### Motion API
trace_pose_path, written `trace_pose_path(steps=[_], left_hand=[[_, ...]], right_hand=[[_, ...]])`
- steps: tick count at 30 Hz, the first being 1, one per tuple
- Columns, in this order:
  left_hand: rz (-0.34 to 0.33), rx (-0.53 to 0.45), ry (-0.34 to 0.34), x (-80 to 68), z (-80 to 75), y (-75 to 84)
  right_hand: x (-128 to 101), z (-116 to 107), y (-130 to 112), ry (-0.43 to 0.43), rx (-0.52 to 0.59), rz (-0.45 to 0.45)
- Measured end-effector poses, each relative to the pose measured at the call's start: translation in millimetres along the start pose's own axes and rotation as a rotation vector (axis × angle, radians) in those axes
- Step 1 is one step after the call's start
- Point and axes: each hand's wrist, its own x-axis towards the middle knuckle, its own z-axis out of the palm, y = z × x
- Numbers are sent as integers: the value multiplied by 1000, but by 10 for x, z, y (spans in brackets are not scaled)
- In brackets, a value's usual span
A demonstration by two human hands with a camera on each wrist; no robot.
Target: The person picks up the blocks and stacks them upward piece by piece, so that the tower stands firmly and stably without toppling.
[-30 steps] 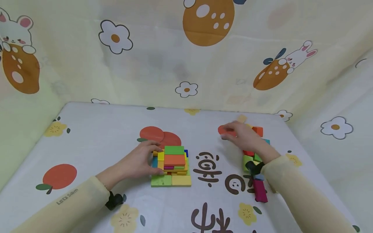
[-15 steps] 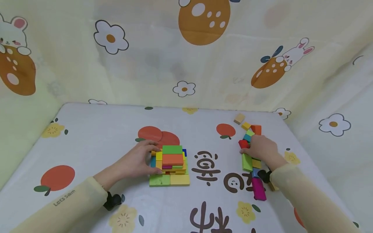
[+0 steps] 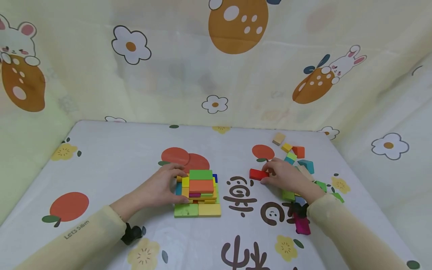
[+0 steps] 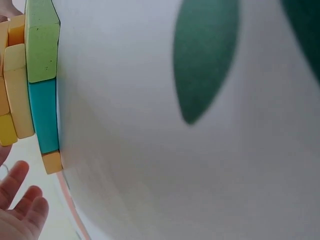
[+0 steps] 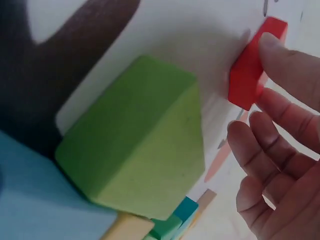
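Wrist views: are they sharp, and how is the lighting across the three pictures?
Left wrist view: very close, soft, the stack cut off at the left edge. Right wrist view: the green block looms large and slightly soft, and the right hand pinches the red block, casting a faint shadow. Head view: even light, no glare, wide-angle bending at the edges.

red block pulled out of the loose pile

right hand (image 3: 287,176) has come left from the scattered blocks (image 3: 298,157) and now pinches a red block (image 3: 258,174) clear of them, nearer the middle of the cloth; half a second ago hand and red block were in among the pile.
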Motion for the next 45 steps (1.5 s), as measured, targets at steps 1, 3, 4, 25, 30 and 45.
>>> trace_pose_path(steps=[1, 3, 4, 25, 30, 45], left_hand=[[-2, 2, 2, -2, -1, -3], [-3, 4, 5, -6, -3, -6], [-1, 3, 7, -7, -5, -6], [0, -11, 0, -14, 16, -11], [3, -7, 7, -10, 21, -14], [3, -20, 0, 9, 16, -40]], right_hand=[[-6, 2, -13, 7, 11, -1], [-28, -6, -19, 20, 9, 3], [-39, -12, -16, 26, 1, 2], [-44, -117, -144, 47, 87, -67], [-26, -266, -730, 98, 88, -240], [156, -297, -1612, 26, -97, -471]])
